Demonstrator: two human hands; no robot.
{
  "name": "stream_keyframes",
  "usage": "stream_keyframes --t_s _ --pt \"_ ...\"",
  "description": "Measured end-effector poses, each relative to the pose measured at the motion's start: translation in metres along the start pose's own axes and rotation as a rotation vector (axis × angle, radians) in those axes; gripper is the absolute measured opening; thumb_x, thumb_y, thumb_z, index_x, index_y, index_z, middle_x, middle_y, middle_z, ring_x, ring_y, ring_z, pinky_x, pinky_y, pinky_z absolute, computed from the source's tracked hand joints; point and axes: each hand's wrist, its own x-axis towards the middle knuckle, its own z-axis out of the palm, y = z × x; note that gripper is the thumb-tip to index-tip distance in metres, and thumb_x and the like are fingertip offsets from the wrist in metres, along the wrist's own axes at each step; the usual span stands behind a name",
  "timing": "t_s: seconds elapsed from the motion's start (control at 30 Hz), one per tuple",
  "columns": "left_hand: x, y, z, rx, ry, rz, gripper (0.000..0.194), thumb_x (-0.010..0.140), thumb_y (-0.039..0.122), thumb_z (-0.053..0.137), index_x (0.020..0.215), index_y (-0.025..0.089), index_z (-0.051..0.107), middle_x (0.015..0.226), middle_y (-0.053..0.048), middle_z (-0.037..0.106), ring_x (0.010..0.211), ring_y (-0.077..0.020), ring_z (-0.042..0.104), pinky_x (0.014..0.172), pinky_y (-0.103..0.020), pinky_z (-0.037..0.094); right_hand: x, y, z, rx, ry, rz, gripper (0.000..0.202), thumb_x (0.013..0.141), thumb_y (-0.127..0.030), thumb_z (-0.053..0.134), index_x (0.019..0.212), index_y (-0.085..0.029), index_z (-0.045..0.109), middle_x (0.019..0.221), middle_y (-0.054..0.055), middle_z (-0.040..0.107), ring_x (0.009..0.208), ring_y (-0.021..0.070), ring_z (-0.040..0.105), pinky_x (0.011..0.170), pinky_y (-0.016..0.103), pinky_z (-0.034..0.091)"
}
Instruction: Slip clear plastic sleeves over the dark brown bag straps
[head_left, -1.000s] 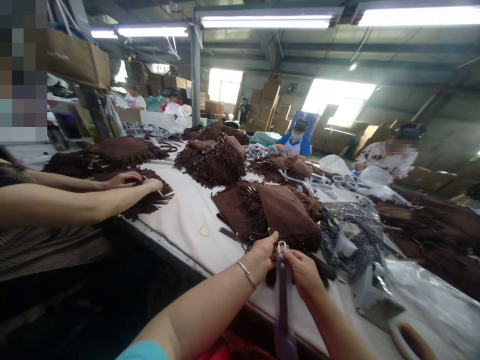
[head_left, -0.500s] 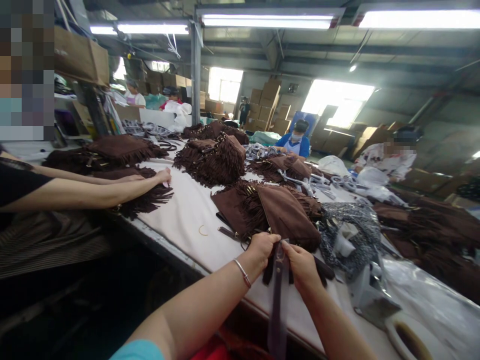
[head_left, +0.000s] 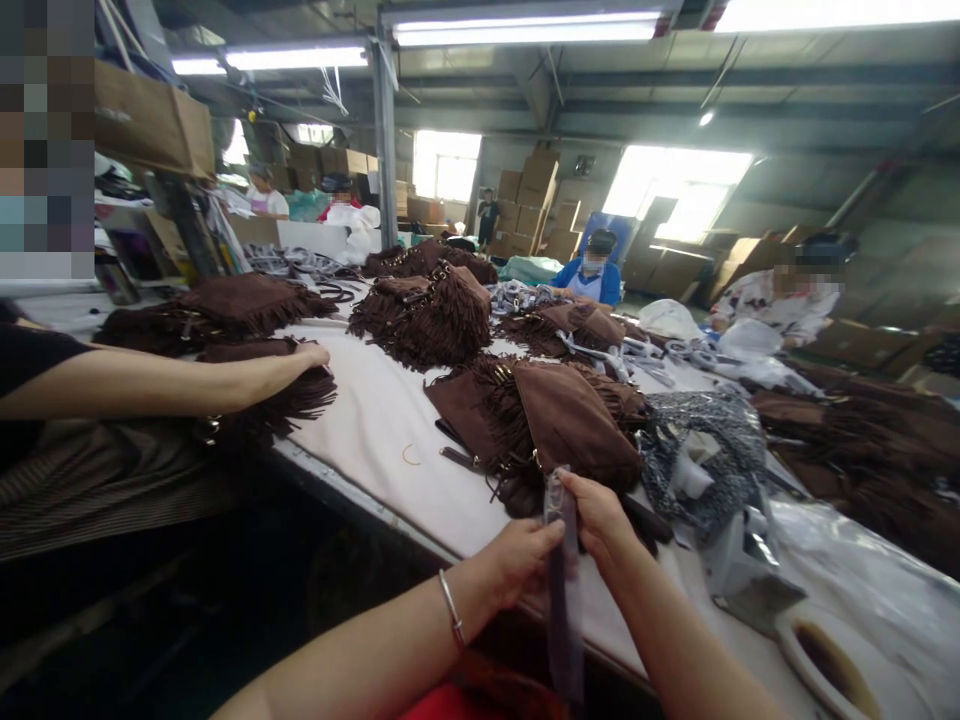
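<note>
Strap (head_left: 564, 590), a dark purplish-brown band in clear film, hangs down over the near edge of the white worktable (head_left: 375, 430) in the head view, its upper end just in front of a brown fringed suede bag (head_left: 570, 425). The right hand (head_left: 600, 515) pinches the strap near its top between thumb and fingers, closed on it. The left hand (head_left: 517, 565), a thin bangle at its wrist, grips the strap lower down, fingers curled round it. Beside the bag lies crumpled patterned wrapping (head_left: 705, 445). Further along the table, more fringed bags (head_left: 427, 315) sit in heaps, and a neighbouring person's hand (head_left: 304, 360) rests on one.
</note>
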Motion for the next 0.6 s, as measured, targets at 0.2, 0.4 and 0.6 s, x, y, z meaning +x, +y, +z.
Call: stream_keyframes --t_s 0.2,0.4,0.6 --pt "-0.007 -0.001 -0.007 -0.064 -0.036 -0.032 0.046 0.062 0.047 0.078 0.088 0.016 0.055 0.07 -0.002 0.06 0.066 -0.0211 0.064 0.059 -0.033 0.05 0.001 0.005 0.0 0.037 0.007 0.02 0.026 0.058 -0.028 0.082 0.065 -0.014 0.061 0.052 -0.001 0.061 0.045 0.0121 0.054 0.043 0.025 0.044" --pt "-0.007 0.002 -0.009 0.026 -0.071 -0.035 0.032 0.072 0.037 0.069 0.089 0.018 0.05 0.07 0.0 0.057 0.059 -0.0167 0.06 0.056 -0.031 0.048 0.007 0.01 -0.005 -0.006 0.066 0.021 0.027 0.061 -0.032 0.08 0.067 -0.016 0.06 0.051 -0.003 0.059 0.043 0.0118 0.052 0.041 0.025 0.041" --pt "-0.009 0.001 -0.005 0.14 0.014 -0.025 0.017 0.078 0.03 0.057 0.084 0.02 0.045 0.062 0.006 0.047 0.043 -0.0065 0.04 0.047 -0.023 0.038 0.0 0.01 -0.013 -0.115 0.051 0.065 0.035 0.069 -0.048 0.075 0.074 -0.016 0.062 0.058 0.001 0.064 0.047 0.0128 0.056 0.043 0.025 0.043"
